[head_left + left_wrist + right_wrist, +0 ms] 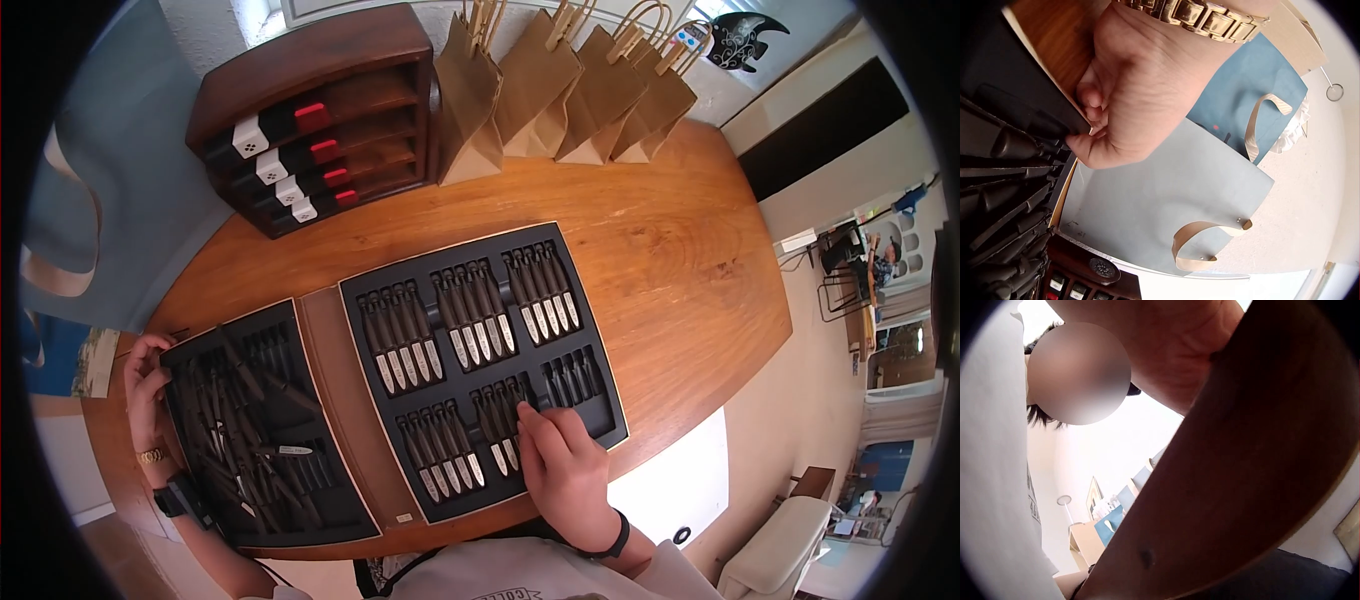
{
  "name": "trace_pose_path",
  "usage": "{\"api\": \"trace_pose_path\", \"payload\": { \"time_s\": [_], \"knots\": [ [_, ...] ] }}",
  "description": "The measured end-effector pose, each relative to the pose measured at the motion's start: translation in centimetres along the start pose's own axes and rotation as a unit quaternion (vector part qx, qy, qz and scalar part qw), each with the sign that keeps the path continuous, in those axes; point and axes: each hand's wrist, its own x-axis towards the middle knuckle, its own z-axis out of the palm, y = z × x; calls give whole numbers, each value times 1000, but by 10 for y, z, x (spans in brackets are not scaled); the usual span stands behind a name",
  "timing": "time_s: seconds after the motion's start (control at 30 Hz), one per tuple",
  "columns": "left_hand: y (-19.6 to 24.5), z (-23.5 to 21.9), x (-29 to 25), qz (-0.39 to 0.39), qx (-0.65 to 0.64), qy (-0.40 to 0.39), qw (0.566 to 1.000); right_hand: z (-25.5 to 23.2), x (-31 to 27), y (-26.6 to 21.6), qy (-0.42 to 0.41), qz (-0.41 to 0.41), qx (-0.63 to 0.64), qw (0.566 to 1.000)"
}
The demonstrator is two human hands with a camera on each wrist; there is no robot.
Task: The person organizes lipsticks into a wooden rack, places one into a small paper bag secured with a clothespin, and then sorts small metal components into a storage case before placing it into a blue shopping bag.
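Note:
A folding case lies open on the table, its two halves joined by a brown spine point(340, 390). My left hand point(148, 385) pinches the outer edge of the left half point(350, 520), thumb inside the rim, fingers outside point(1089, 100). That half holds a loose heap of slim dark-handled knives point(235, 430); one silver blade point(290, 450) shows. In the right half point(455, 392), knives stand in neat rows, silver points toward me. My right hand point(565, 470) pinches a knife in the lower middle compartment, its fingers covering part of that row. The right wrist view misses these fingers.
Behind the case stands a dark wooden shelf unit point(310, 60) with white, black and red boxes. Several brown paper bags point(535, 85) line the back of the wooden table point(690, 260). A grey-blue bag point(150, 130) hangs at the left.

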Motion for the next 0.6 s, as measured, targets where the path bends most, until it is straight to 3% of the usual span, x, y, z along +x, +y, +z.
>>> {"api": "trace_pose_path", "payload": {
  "time_s": [0.17, 0.33, 0.6],
  "knots": [
    [-2, -1, 1, -3, -13, -8, 1000, -4, 1, -3, -15, 29, 9, 999],
    [0, -2, 2, -13, -9, -20, 1000, -10, 3, -1, -54, -23, -27, 998],
    [-3, -2, 2, 3, -18, -21, 1000, -12, 3, 1, -68, -29, -43, 996]
  ]
}}
